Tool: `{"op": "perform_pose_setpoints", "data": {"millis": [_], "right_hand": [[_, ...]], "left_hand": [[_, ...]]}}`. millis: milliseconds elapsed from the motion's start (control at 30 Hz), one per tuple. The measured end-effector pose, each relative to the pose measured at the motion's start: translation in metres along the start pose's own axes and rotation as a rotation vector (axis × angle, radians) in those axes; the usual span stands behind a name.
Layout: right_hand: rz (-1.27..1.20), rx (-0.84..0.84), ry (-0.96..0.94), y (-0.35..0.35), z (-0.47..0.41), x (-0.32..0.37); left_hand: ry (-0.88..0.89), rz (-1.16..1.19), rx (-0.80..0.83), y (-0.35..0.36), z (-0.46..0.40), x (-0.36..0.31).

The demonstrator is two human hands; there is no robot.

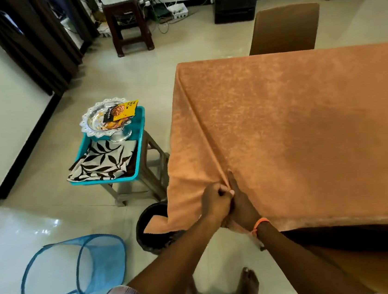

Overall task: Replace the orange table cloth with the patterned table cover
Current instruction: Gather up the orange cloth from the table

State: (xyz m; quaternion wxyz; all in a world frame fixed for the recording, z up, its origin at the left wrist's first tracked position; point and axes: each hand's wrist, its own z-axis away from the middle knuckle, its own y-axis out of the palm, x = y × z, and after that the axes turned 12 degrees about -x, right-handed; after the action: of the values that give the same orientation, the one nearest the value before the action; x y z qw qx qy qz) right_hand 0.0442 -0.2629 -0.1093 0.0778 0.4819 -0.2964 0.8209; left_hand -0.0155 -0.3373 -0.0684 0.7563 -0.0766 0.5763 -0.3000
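At the near left corner of the tabletop, both hands were bunched up on the orange table cloth (294, 121). The left hand (214, 200) had its fingers curled, pinching a fold of the fabric. The right hand (240, 204) lay against the same fold with fingers mostly straight, pressing rather than clutching as far as I could tell. Creases ran from that pinch diagonally up toward the far left corner, so the cloth was being pulled.

So this looked like step one, stripping the old cloth, and barely started: it covered the whole top and hung over the edges, one corner drooping into a dark bin (154, 228) on the floor.

The patterned table cover (101, 166) sat folded in a teal tray (140, 150) on a stool, well apart to the left, untouched. A silver dish (98, 120) with snack packets shared that tray.

Next move, I'd guess: gather more fabric and drag it off toward the near side. It's a big piece, so it'd probably need regripping. The blue mesh hamper (74, 271) lying on the floor seemed the likely spot for it.
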Motion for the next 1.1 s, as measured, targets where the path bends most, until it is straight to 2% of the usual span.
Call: {"op": "perform_pose_setpoints", "data": {"millis": [67,133,167,200,233,300,333,400,433,500,567,633,667,700,767,800,900,933,1000,1100], "right_hand": [[-0.110,-0.128,-0.072,-0.025,-0.009,-0.003],[-0.048,-0.230,-0.163,-0.050,-0.021,-0.012],[-0.027,-0.252,-0.153,-0.061,-0.029,-0.019],[-0.046,-0.310,-0.102,-0.070,-0.035,-0.020],[-0.099,-0.397,-0.036,-0.080,-0.041,-0.019],[-0.130,-0.597,0.049,-0.096,-0.054,-0.018],[-0.094,-0.665,0.062,-0.104,-0.058,-0.013],[-0.034,-0.712,0.041,-0.109,-0.064,-0.004],[0.022,-0.670,0.003,-0.107,-0.067,0.001],[0.221,-0.551,-0.246,-0.097,-0.071,0.006],[0.384,-0.349,-0.450,-0.078,-0.075,0.010],[0.511,-0.151,-0.518,-0.057,-0.081,0.007],[0.606,-0.107,-0.529,-0.046,-0.088,0.003],[0.719,-0.085,-0.516,-0.037,-0.095,-0.004],[0.894,-0.113,-0.453,-0.030,-0.106,-0.007],[0.959,-0.125,-0.434,-0.030,-0.109,-0.005],[1.078,-0.161,-0.460,-0.028,-0.120,0.012],[1.079,-0.159,-0.443,-0.029,-0.127,0.023],[1.017,-0.095,-0.331,-0.033,-0.146,0.049],[0.896,0.006,-0.221,-0.046,-0.178,0.086]], "left_hand": [[-0.090,0.126,0.104,0.016,-0.002,-0.016],[-0.182,0.295,0.225,0.020,-0.002,-0.028],[-0.186,0.364,0.248,0.019,-0.002,-0.032],[-0.140,0.333,0.205,0.019,-0.005,-0.032],[-0.066,0.192,0.135,0.018,-0.012,-0.030],[0.054,-0.250,0.030,0.017,-0.024,-0.021],[0.018,-0.359,0.049,0.013,-0.026,-0.019],[-0.103,-0.395,0.130,0.012,-0.031,-0.012],[-0.132,-0.411,0.177,0.014,-0.033,-0.013],[-0.136,-0.405,0.235,0.023,-0.045,-0.019],[-0.284,-0.114,0.194,0.032,-0.059,-0.031],[-0.473,0.243,0.233,0.040,-0.076,-0.042],[-0.536,0.341,0.281,0.040,-0.088,-0.045],[-0.581,0.398,0.321,0.038,-0.099,-0.045],[-0.573,0.365,0.337,0.031,-0.116,-0.042],[-0.472,0.246,0.318,0.027,-0.124,-0.037],[0.188,-0.393,0.052,0.016,-0.152,-0.016],[0.308,-0.559,0.019,0.012,-0.159,-0.018],[0.241,-0.782,0.048,0.010,-0.180,-0.023],[0.123,-0.867,0.121,0.017,-0.211,-0.022]]}}
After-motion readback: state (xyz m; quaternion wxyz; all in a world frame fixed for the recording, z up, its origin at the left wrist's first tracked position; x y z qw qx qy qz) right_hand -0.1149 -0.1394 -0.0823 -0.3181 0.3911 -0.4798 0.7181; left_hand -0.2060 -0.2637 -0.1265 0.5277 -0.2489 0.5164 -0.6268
